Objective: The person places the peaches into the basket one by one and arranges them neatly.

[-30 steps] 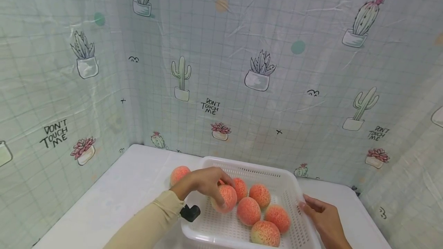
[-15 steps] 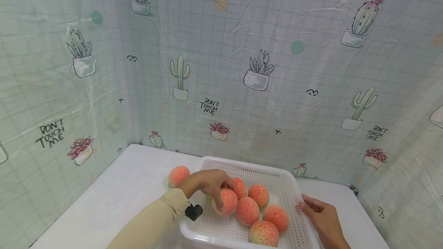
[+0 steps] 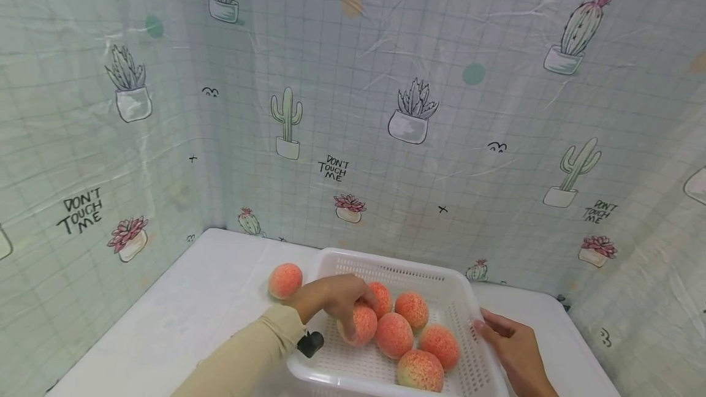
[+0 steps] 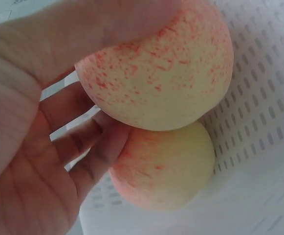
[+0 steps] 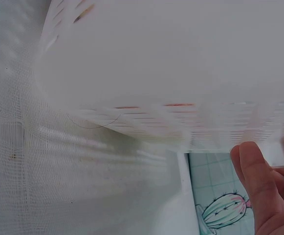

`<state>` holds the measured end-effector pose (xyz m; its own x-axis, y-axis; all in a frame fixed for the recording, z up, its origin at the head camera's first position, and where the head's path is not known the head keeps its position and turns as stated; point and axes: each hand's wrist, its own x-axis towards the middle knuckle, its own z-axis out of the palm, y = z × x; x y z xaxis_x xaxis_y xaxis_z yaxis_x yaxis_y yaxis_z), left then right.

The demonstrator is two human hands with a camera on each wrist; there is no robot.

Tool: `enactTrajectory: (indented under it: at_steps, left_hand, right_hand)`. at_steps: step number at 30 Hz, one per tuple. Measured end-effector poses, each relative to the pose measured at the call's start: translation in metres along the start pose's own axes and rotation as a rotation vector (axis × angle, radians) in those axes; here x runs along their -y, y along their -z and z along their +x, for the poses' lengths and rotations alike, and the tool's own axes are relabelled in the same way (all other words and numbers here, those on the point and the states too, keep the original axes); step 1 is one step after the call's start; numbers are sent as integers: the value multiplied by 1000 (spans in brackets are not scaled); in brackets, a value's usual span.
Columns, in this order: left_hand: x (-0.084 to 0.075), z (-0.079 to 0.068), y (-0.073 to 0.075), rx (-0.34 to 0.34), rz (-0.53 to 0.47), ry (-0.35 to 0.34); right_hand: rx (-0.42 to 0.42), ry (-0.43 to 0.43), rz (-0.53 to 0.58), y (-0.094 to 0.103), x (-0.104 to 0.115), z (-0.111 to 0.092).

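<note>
My left hand (image 3: 344,299) reaches into a white perforated plastic basket (image 3: 386,257) and grips a red-speckled peach (image 3: 365,325). In the left wrist view the thumb lies over this peach (image 4: 176,83), with the fingers behind it. Those fingers also overlap a second peach (image 4: 168,166), which shows pale yellow just below. Several more peaches, such as the middle one (image 3: 394,336), lie in the basket. On its right side, my right hand (image 3: 518,348) holds the basket wall, thumb at the rim; in the right wrist view the thumb (image 5: 254,169) meets the basket's edge.
One peach (image 3: 285,280) sits on the white table (image 3: 220,287) left of the basket, beside my left forearm. A cactus-print curtain (image 3: 353,109) encloses the table at the back and both sides. A black wrist device (image 3: 311,344) overhangs the basket's left rim.
My left hand and the peach in it have shifted slightly toward the front of the basket. The right hand keeps its hold on the basket, and the other peaches stay in place.
</note>
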<state>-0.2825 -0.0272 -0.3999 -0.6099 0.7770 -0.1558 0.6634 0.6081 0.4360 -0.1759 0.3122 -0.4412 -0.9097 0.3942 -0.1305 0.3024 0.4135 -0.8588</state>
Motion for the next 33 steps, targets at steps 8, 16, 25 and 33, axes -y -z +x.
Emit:
enactTrajectory:
  at_steps: [8,16,25,33]
  left_hand:
    - [-3,-4,-8,-22,106,59]
    - [-6,-14,-3,-35,88,129]
    - [-3,-30,12,-86,-26,98]
    - [13,-55,33,-233,-282,100]
  right_hand:
    - [-2,-1,-9,-3,-1,-2]
    - [19,-13,-1,-7,-1,-2]
    - [18,-6,-8,-7,-2,-3]
    - [3,-4,-22,-1,1,-4]
